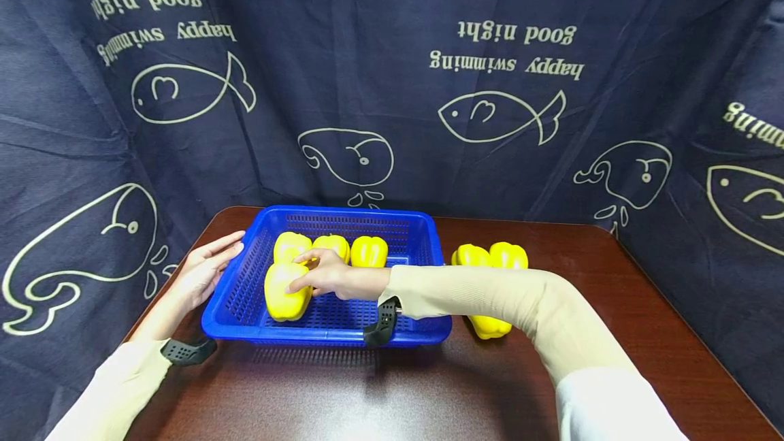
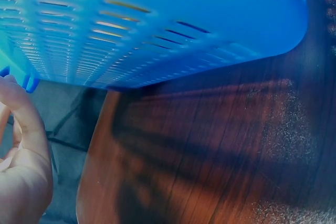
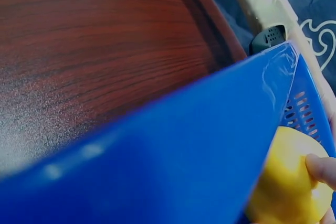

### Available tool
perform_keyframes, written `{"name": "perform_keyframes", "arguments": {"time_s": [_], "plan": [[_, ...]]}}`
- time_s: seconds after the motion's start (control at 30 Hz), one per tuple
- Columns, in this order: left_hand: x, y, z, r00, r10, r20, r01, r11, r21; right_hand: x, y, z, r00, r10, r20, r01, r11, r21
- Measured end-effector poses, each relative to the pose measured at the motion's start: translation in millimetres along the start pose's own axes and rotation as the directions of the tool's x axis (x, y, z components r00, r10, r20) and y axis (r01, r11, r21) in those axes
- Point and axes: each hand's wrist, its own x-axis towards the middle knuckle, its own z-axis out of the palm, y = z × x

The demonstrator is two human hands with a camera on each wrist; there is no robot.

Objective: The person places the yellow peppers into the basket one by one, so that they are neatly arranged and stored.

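Sleeves, cream, two: the right sleeve [image 1: 478, 291] enters from lower right, bends at the elbow and runs leftward over the basket; the left sleeve [image 1: 116, 386] rises from lower left. Wrist straps, black, two: one at the left wrist [image 1: 188, 352], one at the right [image 1: 384, 322].

Table [image 1: 294, 393], one, dark reddish-brown, wood-grained, glossy.

Basket [image 1: 324, 335], one, blue, perforated, rectangular, standing on the table.

Right hand [image 1: 329, 272], one: reaching into the basket from the right, thumb and fingers curled on a yellow pepper, gripping it.

Left hand [image 1: 203, 272], one: outside the basket's left end, fingers extended, fingertips at the rim, holding nothing; firm contact cannot be told.

Yellow peppers, seven visible. In the basket, four: the gripped pepper [image 1: 284, 299], near the left end, whether on the basket floor cannot be told; behind it, one back-left pepper [image 1: 291, 245], one middle pepper [image 1: 333, 243] and one right-hand pepper [image 1: 369, 250]. On the table, right of the basket, three: a front pepper [image 1: 491, 327] and two rear peppers [image 1: 508, 255], partly hidden by the right sleeve.

Curtain [image 1: 392, 19], dark blue, farthest back: three whale outlines, two complete fish, inverted lettering.
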Motion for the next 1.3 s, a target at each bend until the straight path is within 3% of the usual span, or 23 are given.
{"name": "perform_keyframes", "arguments": {"time_s": [0.7, 1.3], "plan": [[-0.9, 1.5, 1.3, 1.000, 0.001, -0.006, -0.001, 1.000, 0.010, 2.0, -2.9, 9.4, 0.998, 0.041, 0.053, -0.037, 0.997, -0.069], [-2.4, 3.2, 2.2, 1.000, -0.005, -0.023, 0.006, 0.999, 0.042, 8.3, -7.0, 22.7, 0.990, 0.089, 0.105, -0.087, 0.996, -0.026]]}}
